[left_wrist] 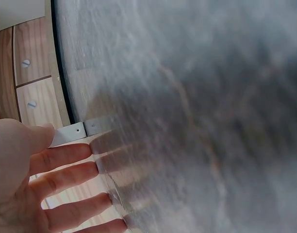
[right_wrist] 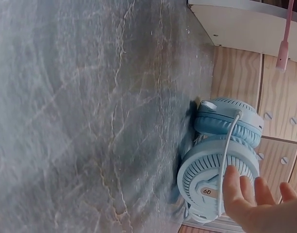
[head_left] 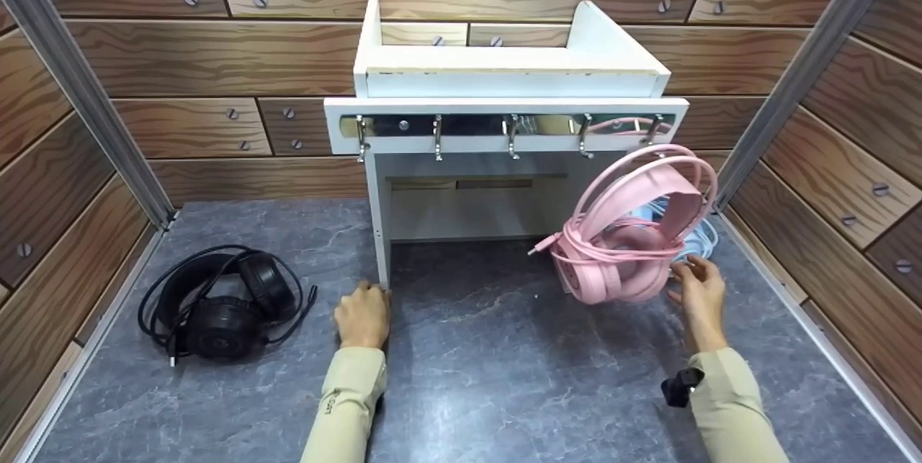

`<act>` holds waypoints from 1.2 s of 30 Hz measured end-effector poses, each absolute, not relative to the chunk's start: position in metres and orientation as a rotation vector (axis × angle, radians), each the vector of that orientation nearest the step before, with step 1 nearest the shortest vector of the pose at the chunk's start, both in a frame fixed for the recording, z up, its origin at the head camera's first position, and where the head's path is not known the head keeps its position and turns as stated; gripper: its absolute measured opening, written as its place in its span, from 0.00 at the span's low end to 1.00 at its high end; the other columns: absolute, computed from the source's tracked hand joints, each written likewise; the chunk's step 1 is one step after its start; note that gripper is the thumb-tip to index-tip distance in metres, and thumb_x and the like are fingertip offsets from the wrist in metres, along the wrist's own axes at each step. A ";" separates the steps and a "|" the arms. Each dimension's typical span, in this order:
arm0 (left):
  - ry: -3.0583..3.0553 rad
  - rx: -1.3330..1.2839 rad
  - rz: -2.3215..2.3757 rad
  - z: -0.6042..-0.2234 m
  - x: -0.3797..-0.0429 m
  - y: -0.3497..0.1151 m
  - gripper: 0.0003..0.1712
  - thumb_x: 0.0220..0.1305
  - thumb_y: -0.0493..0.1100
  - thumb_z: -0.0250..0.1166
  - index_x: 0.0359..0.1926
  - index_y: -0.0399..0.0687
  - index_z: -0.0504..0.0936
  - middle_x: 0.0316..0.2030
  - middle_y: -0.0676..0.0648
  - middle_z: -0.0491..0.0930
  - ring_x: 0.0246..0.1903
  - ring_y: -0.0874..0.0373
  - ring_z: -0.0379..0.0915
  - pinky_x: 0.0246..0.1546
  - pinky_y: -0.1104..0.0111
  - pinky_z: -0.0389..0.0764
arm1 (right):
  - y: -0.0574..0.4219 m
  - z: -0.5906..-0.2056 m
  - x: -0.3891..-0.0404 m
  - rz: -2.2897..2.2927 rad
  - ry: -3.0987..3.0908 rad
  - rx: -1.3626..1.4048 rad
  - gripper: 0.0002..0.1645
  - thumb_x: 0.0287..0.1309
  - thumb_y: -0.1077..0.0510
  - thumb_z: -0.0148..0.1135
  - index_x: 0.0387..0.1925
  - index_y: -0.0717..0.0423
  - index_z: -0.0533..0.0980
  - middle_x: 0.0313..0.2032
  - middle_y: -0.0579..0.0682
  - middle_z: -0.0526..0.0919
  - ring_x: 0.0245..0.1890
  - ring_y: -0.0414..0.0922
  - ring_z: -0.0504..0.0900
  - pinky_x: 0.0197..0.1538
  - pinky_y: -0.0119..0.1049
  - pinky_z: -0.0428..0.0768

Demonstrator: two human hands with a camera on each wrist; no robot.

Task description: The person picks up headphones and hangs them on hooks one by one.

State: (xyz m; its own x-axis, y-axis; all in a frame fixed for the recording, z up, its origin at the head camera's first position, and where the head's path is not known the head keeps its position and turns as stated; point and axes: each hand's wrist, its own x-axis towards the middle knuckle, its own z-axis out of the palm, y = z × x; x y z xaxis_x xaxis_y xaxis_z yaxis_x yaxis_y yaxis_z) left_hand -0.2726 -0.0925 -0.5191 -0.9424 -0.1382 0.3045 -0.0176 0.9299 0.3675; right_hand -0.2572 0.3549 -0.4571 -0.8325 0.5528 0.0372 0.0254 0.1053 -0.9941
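My left hand [head_left: 362,315] is at the front foot of a white wooden rack [head_left: 506,124], its thumb and forefinger pinching the end of the side panel [left_wrist: 69,134]. The other fingers reach down to the tabletop. At the right, pink headphones [head_left: 627,232] with a cord wound round them hang from the rack's rightmost hook. My right hand [head_left: 700,297], fingers loosely bent and spread, is beside them. Light blue headphones [right_wrist: 219,160] sit on the table just beyond the right fingertips, largely hidden behind the pink ones in the head view.
Black headphones [head_left: 225,304] with a loose cord lie on the grey marbled table [head_left: 490,384] at left. Several metal hooks [head_left: 437,137] stick out from the rack's front rail. Wood-patterned walls [head_left: 238,60] enclose the back and both sides.
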 end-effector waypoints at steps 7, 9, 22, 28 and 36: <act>-2.754 0.112 -0.516 -0.519 -0.272 -0.093 0.15 0.67 0.44 0.67 0.35 0.32 0.86 0.35 0.38 0.82 0.32 0.28 0.81 0.29 0.42 0.81 | 0.356 -0.458 -0.258 1.754 -1.994 -0.556 0.33 0.70 0.61 0.51 0.70 0.72 0.58 0.56 0.59 0.68 0.34 0.25 0.75 0.31 0.21 0.77; -2.752 0.107 -0.513 -0.519 -0.272 -0.093 0.15 0.67 0.44 0.67 0.35 0.32 0.86 0.35 0.38 0.82 0.31 0.29 0.81 0.28 0.42 0.81 | 0.356 -0.457 -0.259 1.739 -2.002 -0.553 0.32 0.69 0.62 0.51 0.69 0.73 0.58 0.55 0.60 0.69 0.33 0.24 0.74 0.31 0.20 0.77; -2.737 0.095 -0.524 -0.519 -0.272 -0.093 0.14 0.67 0.43 0.67 0.35 0.32 0.85 0.34 0.37 0.81 0.31 0.29 0.82 0.28 0.42 0.81 | 0.361 -0.460 -0.261 1.693 -2.023 -0.624 0.36 0.67 0.60 0.54 0.71 0.72 0.57 0.55 0.60 0.67 0.34 0.28 0.72 0.28 0.21 0.76; -2.744 0.091 -0.534 -0.519 -0.272 -0.094 0.14 0.67 0.43 0.66 0.35 0.32 0.85 0.34 0.37 0.81 0.32 0.29 0.82 0.29 0.42 0.81 | 0.362 -0.459 -0.262 1.695 -2.038 -0.655 0.38 0.67 0.59 0.55 0.72 0.72 0.55 0.55 0.59 0.66 0.38 0.34 0.72 0.29 0.22 0.77; -2.753 0.086 -0.523 -0.519 -0.273 -0.094 0.14 0.67 0.43 0.66 0.35 0.33 0.85 0.34 0.37 0.81 0.32 0.28 0.81 0.29 0.42 0.81 | 0.363 -0.457 -0.261 1.709 -2.052 -0.689 0.39 0.68 0.57 0.56 0.73 0.69 0.55 0.58 0.59 0.65 0.45 0.41 0.69 0.30 0.23 0.76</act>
State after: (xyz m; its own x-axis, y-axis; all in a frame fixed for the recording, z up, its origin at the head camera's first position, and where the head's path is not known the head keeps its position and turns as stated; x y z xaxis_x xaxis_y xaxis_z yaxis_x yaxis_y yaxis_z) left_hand -0.2725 -0.0937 -0.5191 -0.9417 -0.1201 0.3144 0.0034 0.9307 0.3659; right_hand -0.2612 0.3631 -0.4573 -0.8070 0.5902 -0.0198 0.1261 0.1394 -0.9822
